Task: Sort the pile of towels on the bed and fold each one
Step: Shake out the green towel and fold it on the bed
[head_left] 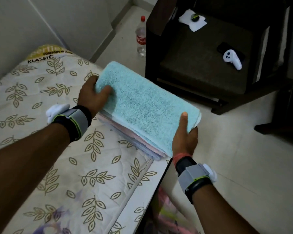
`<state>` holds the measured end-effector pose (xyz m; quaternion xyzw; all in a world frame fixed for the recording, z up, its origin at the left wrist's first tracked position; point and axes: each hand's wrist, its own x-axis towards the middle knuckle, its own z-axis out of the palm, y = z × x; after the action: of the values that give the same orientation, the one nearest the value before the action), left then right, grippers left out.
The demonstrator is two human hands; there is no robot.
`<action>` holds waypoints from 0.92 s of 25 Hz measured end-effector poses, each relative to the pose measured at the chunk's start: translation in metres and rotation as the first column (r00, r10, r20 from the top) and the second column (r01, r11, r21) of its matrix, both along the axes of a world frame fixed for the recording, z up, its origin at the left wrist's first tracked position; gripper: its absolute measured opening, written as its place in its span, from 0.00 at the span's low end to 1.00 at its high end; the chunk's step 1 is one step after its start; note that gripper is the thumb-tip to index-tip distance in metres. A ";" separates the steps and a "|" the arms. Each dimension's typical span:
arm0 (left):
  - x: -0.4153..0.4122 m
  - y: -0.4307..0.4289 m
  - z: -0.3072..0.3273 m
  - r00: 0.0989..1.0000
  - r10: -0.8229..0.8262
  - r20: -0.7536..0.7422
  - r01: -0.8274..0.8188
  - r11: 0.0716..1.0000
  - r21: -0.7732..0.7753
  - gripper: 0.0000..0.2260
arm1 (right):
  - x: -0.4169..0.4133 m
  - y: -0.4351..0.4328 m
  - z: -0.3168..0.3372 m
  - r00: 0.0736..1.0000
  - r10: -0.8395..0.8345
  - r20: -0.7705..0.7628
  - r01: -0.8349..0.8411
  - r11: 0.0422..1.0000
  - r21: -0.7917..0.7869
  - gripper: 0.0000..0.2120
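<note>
A folded light blue towel (142,98) tops a stack of folded towels (134,142) in pink and pale shades, held partly over the right edge of the bed (49,149). My left hand (93,97) grips the stack's far left end, thumb on the blue towel and fingers curled underneath. My right hand (184,137) grips the near right end, thumb lying on top and fingers under the stack. Both wrists wear grey and black straps.
A dark wooden chair (201,61) stands on the floor to the right, carrying a white controller (231,59), a phone and white paper. A cola bottle (141,37) stands on the tiled floor by the wall. Coloured cloth (166,215) lies on the floor below the bed's edge.
</note>
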<state>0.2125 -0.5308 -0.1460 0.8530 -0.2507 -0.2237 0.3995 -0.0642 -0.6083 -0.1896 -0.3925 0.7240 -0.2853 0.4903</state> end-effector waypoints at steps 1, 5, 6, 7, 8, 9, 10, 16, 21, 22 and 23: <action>-0.001 -0.007 0.000 1.000 0.000 0.004 0.000 1.000 0.019 0.13 | -0.002 -0.002 -0.002 1.000 -0.012 -0.023 0.012 1.000 0.005 0.29; 0.000 0.001 -0.028 0.991 -0.031 -0.133 0.066 0.963 0.261 0.22 | -0.009 0.003 -0.024 0.983 0.164 -0.084 -0.147 0.972 0.181 0.43; -0.001 0.006 -0.035 0.980 -0.045 -0.193 0.097 0.957 0.272 0.24 | -0.012 0.003 -0.030 0.976 0.200 -0.089 -0.178 0.961 0.210 0.43; -0.002 0.007 -0.036 0.973 -0.050 -0.226 0.108 0.961 0.254 0.24 | -0.013 0.001 -0.032 0.971 0.219 -0.094 -0.194 0.955 0.226 0.43; -0.002 0.006 -0.035 0.971 -0.048 -0.234 0.106 0.965 0.242 0.24 | -0.012 -0.003 -0.032 0.969 0.230 -0.091 -0.202 0.949 0.241 0.44; -0.002 0.002 -0.035 0.974 -0.042 -0.224 0.099 0.963 0.250 0.25 | -0.010 -0.007 -0.031 0.968 0.235 -0.092 -0.205 0.944 0.261 0.44; -0.005 -0.003 -0.031 0.979 -0.037 -0.200 0.094 0.955 0.282 0.28 | -0.008 -0.011 -0.026 0.968 0.233 -0.092 -0.200 0.939 0.278 0.43; -0.052 0.009 0.015 0.932 -0.149 0.329 0.017 0.928 0.372 0.30 | -0.014 -0.003 0.008 0.942 0.260 -0.211 -0.194 0.938 0.288 0.38; -0.090 0.070 0.057 0.934 -0.309 0.178 0.213 0.885 0.414 0.33 | -0.023 0.031 0.049 0.844 0.423 -0.330 -0.266 0.864 0.427 0.27; -0.096 0.083 0.067 0.934 -0.327 0.144 0.236 0.866 0.441 0.34 | -0.023 0.038 0.058 0.787 0.531 -0.315 -0.343 0.801 0.491 0.23; -0.101 0.093 0.073 0.927 -0.359 0.112 0.267 0.839 0.475 0.34 | -0.022 0.042 0.063 0.721 0.639 -0.268 -0.424 0.713 0.559 0.19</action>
<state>0.1118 -0.4377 -0.0728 0.8871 -0.3667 -0.2527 0.1217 -0.0864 -0.5659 -0.1264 -0.5153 0.7122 0.1498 0.4526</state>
